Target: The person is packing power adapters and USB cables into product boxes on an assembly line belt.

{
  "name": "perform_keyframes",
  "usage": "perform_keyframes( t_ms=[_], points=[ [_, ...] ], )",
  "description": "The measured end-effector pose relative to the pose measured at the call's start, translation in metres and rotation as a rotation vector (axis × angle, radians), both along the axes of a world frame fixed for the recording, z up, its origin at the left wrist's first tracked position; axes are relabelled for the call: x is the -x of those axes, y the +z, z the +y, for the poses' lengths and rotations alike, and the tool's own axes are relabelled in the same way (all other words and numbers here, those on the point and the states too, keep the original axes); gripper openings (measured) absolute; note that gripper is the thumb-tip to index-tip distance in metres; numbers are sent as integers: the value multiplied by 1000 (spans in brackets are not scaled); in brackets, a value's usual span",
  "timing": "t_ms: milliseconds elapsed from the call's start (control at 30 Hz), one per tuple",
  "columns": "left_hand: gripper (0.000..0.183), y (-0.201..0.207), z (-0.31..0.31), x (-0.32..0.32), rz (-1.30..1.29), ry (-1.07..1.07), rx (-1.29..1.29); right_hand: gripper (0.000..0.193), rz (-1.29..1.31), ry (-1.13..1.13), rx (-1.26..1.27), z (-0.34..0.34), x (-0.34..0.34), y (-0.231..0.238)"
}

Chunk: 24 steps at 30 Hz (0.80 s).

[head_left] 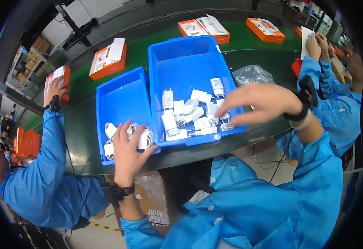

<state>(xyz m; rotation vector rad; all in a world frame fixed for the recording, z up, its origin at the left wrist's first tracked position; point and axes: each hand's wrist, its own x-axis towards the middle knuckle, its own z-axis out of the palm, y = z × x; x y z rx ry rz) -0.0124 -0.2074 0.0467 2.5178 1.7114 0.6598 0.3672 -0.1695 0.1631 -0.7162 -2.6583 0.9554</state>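
Note:
My left hand [126, 151] reaches over the smaller blue bin [123, 97], fingers spread above coiled white cables [145, 139] with white paper bands. Whether its fingertips touch a cable cannot be made out. Over the right edge of the larger blue bin [185, 62], my right hand [262, 103] has its fingers stretched out and apart, with nothing seen in it. White plug-in chargers [189, 106] lie loose in a heap at that bin's near end, close to the fingertips. Part of the cable heap is hidden behind my left hand.
Open orange-and-white boxes [108, 59] stand along the green belt [148, 37] behind the bins. A clear plastic bag [253, 74] lies right of the larger bin. Co-workers in blue sit at both sides, one with a hand [56, 89] at a box. An open carton [150, 195] stands below.

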Motion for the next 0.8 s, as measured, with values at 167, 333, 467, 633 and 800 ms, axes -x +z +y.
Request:
perform_keyframes(
  t_ms=[167, 333, 467, 633, 800],
  points=[
    [53, 8, 58, 21, -3, -91, 110, 38, -271, -71, -150, 77, 26, -45],
    [40, 11, 120, 23, -38, -116, 284, 54, -479, 18, -122, 106, 36, -85],
    [31, 3, 152, 28, 37, -152, 226, 49, -486, 9, -100, 120, 46, -88],
    [22, -9, 167, 22, -188, -139, 275, 45, -391, -251, -303, 144, 47, -98],
    [21, -8, 156, 21, -234, -93, 331, 41, -340, -239, -368, 153, 41, -96]
  ],
)
